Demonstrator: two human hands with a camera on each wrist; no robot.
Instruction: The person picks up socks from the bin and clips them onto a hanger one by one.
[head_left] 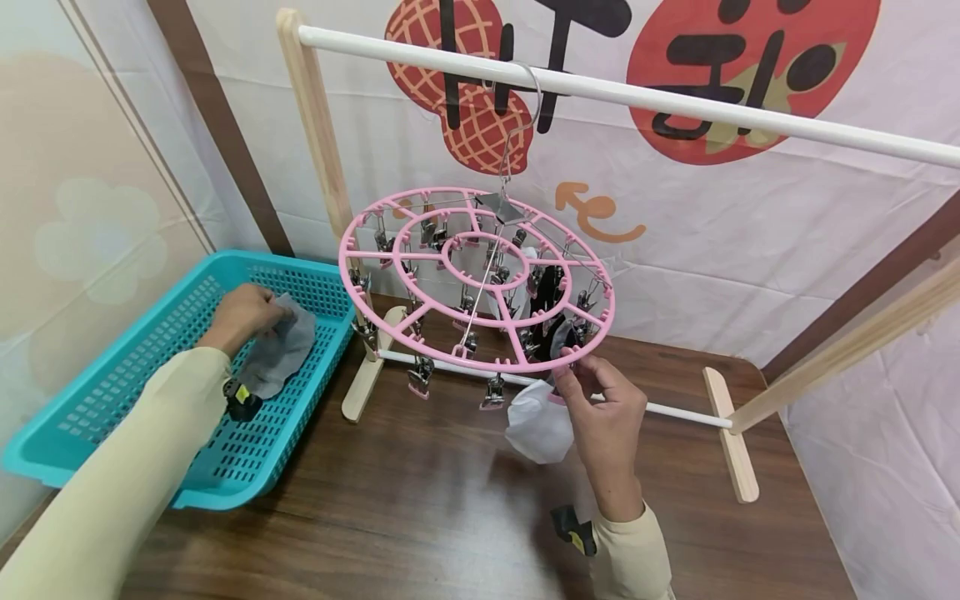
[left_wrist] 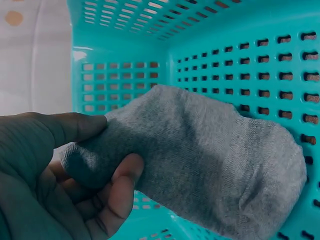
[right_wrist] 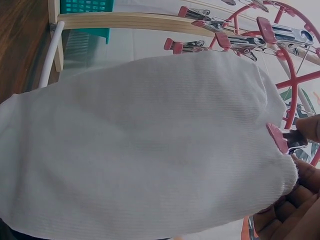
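Observation:
In the head view my left hand [head_left: 243,318] is over the teal basket, holding a grey sock [head_left: 288,354]. The left wrist view shows thumb and fingers pinching one end of that sock [left_wrist: 190,160], its other end spread along the basket wall. My right hand [head_left: 609,412] is at the near right edge of a round pink clip hanger [head_left: 344,260]. There it pinches a pink-tipped metal clip [right_wrist: 276,138], which bites the edge of a white sock [right_wrist: 145,145]. This white sock hangs below the ring and fills much of the right wrist view.
The teal basket [head_left: 225,498] stands at the left on the wooden table [head_left: 450,517]. From the white rail [head_left: 675,102] of a wooden rack the hanger hangs by a hook. Dark socks [head_left: 550,292] and several bare clips hang from it. Printed cloth backs the scene.

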